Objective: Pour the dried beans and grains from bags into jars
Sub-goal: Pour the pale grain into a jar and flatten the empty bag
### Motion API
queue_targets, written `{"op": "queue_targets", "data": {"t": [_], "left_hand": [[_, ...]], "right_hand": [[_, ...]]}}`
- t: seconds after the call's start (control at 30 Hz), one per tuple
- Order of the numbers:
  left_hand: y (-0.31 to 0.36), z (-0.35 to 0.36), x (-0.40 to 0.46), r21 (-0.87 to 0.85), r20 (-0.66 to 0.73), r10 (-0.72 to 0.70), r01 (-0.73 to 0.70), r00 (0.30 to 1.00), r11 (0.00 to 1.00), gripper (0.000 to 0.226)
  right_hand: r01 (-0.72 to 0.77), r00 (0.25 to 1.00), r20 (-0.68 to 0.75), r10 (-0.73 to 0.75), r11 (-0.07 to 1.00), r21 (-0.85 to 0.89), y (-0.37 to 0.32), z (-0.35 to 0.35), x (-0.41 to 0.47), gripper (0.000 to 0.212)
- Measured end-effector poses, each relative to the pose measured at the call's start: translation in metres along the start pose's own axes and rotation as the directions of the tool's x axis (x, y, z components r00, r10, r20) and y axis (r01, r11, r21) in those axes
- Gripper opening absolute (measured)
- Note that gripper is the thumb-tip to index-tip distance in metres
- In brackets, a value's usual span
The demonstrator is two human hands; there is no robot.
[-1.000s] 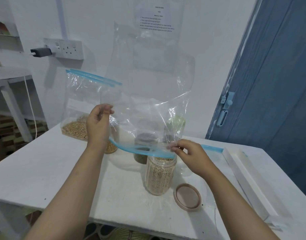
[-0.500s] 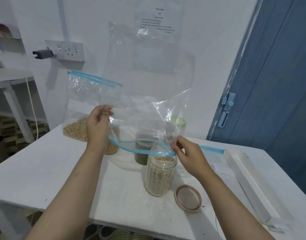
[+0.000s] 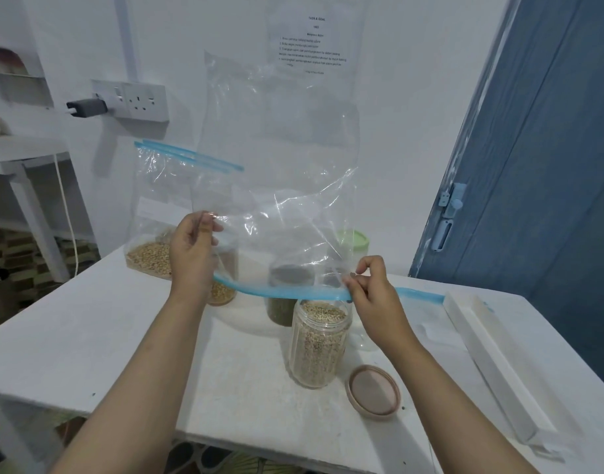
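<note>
Head view: an empty clear plastic zip bag with a blue seal strip (image 3: 276,200) is held upside down above the white table (image 3: 88,336), its blue-edged mouth at the bottom and its closed end raised toward the far wall. The bag's left edge is pinched by the left hand (image 3: 191,254), fingers curled on the plastic above the blue strip. The blue strip at the mouth's right end is pinched by the right hand (image 3: 376,295) between thumb and fingertips. The mouth hangs between the two hands, just above the open ribbed clear jar filled with pale grain (image 3: 319,343), which stands near centre on the table. A round beige lid (image 3: 374,391) lies flat just right of and nearer than that jar. Behind, a jar of dark green grain (image 3: 283,302) is seen through the bag, and a green-lidded jar (image 3: 353,241) stands farther right. At far left a second zip bag holding tan grain (image 3: 153,234) stands upright; a small jar (image 3: 222,289) is partly hidden by the left wrist. A long white box (image 3: 492,364) lies along the right side.
</note>
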State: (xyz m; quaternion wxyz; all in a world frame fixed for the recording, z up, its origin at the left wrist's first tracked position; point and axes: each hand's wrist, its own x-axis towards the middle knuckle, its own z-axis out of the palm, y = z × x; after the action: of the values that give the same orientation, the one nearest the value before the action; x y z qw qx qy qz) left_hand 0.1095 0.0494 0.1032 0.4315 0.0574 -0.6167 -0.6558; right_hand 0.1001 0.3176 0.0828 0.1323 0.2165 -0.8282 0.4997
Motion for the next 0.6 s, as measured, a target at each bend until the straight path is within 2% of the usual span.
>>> {"op": "queue_targets", "data": {"t": [0.1, 0.23, 0.4, 0.5, 0.6], "left_hand": [[0.001, -0.001, 0.000, -0.004, -0.005, -0.010, 0.010, 1.000, 1.000, 0.018], [0.000, -0.004, 0.001, -0.012, -0.020, -0.012, 0.012, 1.000, 1.000, 0.019], [-0.003, -0.006, 0.001, -0.025, -0.026, 0.001, -0.001, 1.000, 1.000, 0.021], [-0.004, -0.005, 0.000, -0.025, -0.020, 0.008, -0.008, 1.000, 1.000, 0.022], [-0.005, -0.003, -0.001, -0.037, -0.009, 0.004, -0.004, 1.000, 0.999, 0.021]], "right_hand": [[-0.011, 1.000, 0.006, 0.011, 1.000, -0.001, 0.001, 0.004, 0.002, 0.021], [-0.069, 0.996, 0.068, 0.062, 0.992, 0.109, 0.000, 0.001, 0.002, 0.008], [-0.085, 0.986, 0.155, 0.057, 0.980, 0.179, 0.004, -0.005, -0.003, 0.024], [-0.030, 0.990, 0.142, 0.011, 0.990, 0.135, 0.009, -0.009, -0.006, 0.029], [-0.001, 0.994, 0.111, -0.018, 0.985, 0.171, 0.012, -0.010, -0.007, 0.027]]}}
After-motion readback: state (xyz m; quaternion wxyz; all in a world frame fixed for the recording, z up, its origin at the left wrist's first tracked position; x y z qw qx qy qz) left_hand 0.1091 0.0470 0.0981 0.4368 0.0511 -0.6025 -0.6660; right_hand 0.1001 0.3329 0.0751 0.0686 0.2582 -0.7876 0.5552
